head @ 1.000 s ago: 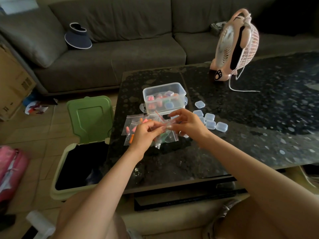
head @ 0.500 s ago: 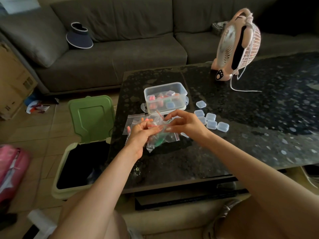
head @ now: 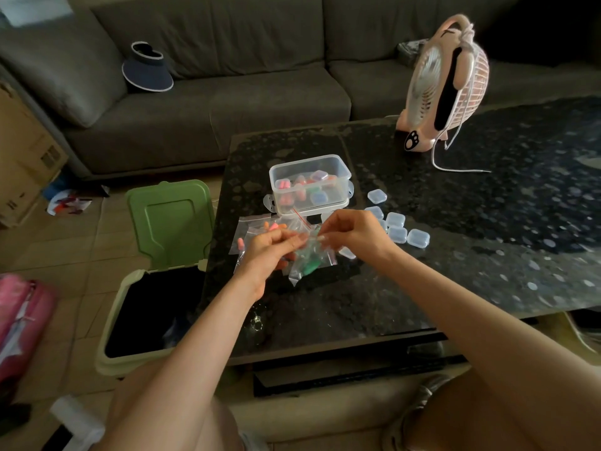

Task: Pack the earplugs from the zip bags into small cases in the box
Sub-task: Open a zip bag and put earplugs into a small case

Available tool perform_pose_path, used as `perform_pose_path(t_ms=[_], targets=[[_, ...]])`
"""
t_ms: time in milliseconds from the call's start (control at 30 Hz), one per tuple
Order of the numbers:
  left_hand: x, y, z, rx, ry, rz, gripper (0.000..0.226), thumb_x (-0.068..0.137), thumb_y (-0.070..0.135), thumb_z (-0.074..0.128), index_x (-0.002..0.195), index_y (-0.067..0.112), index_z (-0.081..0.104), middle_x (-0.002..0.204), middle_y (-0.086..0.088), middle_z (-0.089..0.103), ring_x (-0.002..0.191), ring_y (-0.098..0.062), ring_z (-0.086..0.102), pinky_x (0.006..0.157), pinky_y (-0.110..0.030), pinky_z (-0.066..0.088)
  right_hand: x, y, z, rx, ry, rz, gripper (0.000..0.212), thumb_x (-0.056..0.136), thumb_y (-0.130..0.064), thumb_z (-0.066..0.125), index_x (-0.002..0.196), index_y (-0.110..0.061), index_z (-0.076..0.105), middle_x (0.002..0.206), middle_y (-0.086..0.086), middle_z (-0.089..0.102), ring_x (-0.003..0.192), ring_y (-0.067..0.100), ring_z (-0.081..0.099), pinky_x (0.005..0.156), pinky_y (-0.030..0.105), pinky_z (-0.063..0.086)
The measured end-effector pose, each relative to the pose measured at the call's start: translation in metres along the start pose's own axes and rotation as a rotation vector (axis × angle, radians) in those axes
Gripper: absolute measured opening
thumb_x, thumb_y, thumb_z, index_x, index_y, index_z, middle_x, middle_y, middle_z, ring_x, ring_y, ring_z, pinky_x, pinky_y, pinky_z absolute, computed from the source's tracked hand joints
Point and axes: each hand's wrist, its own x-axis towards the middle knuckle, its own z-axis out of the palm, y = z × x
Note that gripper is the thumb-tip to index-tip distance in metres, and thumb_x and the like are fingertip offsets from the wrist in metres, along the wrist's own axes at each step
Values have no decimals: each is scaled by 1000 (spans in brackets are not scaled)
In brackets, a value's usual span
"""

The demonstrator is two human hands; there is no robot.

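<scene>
Over the dark table my left hand (head: 271, 252) and my right hand (head: 353, 234) both pinch the top of a clear zip bag (head: 309, 260) with green earplugs hanging inside it. Under and left of my hands lie more zip bags (head: 250, 227) with orange and pink earplugs. Behind them stands a clear plastic box (head: 310, 183) holding small cases filled with coloured earplugs. Several empty clear small cases (head: 398, 229) lie to the right of my right hand.
A pink desk fan (head: 445, 89) with a white cord stands at the table's back. A green bin (head: 153, 281) with its lid up stands open left of the table. A grey sofa with a visor cap (head: 148, 73) lies behind.
Both hands have lifted the green-earplug bag slightly off the table and pulled its top apart, so the bag now hangs lower between them.
</scene>
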Motion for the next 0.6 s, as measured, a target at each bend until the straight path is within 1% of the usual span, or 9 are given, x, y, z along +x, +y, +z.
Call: perform_pose_path(t_ms=[67, 167, 267, 333, 367, 433, 500, 533, 600], targets=[[2, -2, -1, 28, 6, 2, 11, 77, 33, 72, 82, 23, 74, 141, 7, 46, 68, 3, 60, 62, -17, 41, 1, 1, -4, 26, 8, 27, 13, 79, -2, 72, 75, -12, 65, 82, 18, 71, 80, 34, 68, 74, 36, 57], [5, -5, -2, 62, 51, -11, 8, 80, 25, 72, 79, 17, 71, 145, 11, 41, 65, 0, 58, 55, -14, 40, 0, -1, -6, 6, -14, -3, 12, 78, -3, 73, 75, -12, 66, 81, 11, 71, 77, 23, 65, 77, 39, 55], [8, -7, -3, 35, 95, -29, 23, 73, 30, 76, 89, 13, 71, 145, 13, 40, 112, -26, 58, 62, -19, 45, -1, -1, -4, -24, -30, -59, 12, 76, -5, 75, 74, -15, 67, 81, 6, 70, 80, 22, 66, 81, 38, 55], [7, -6, -4, 32, 97, -46, 32, 65, 37, 79, 88, 17, 73, 145, 14, 41, 131, -37, 39, 87, -37, 50, -1, -1, -2, -36, -34, -90, 16, 75, -7, 76, 72, -19, 67, 80, 4, 70, 83, 27, 66, 82, 41, 55], [6, -5, -5, 31, 97, -49, 32, 64, 37, 79, 88, 16, 73, 145, 15, 40, 126, -34, 46, 87, -36, 50, -1, 0, -1, -41, -29, -103, 18, 74, -6, 77, 71, -20, 66, 79, 3, 69, 83, 28, 66, 81, 42, 55], [6, -5, -5, 40, 85, -46, 29, 72, 28, 77, 90, 7, 71, 147, 13, 39, 80, -11, 62, 58, -16, 46, 0, 0, 1, -52, -11, -122, 21, 73, -5, 78, 69, -20, 63, 77, 1, 69, 80, 26, 66, 80, 42, 56], [5, -6, -5, 73, 97, -64, 26, 76, 24, 75, 90, 3, 69, 146, 8, 42, 52, -2, 48, 45, -11, 36, 0, 0, 2, -69, 1, -132, 22, 73, -5, 78, 69, -18, 61, 77, 2, 68, 79, 25, 67, 78, 39, 57], [5, -6, -5, 73, 106, -75, 22, 76, 23, 75, 87, 5, 69, 145, 1, 45, 55, -5, 51, 44, -12, 35, 0, -1, 2, -66, -3, -134, 22, 73, -5, 78, 69, -18, 60, 77, 3, 68, 78, 25, 66, 77, 38, 57], [4, -5, -3, 73, 129, -84, 15, 75, 24, 76, 76, 12, 67, 141, -14, 47, 87, -26, 64, 50, -15, 37, 0, -1, 1, -40, -35, -129, 20, 74, -6, 77, 70, -16, 60, 75, 0, 66, 75, 22, 63, 75, 37, 56]])
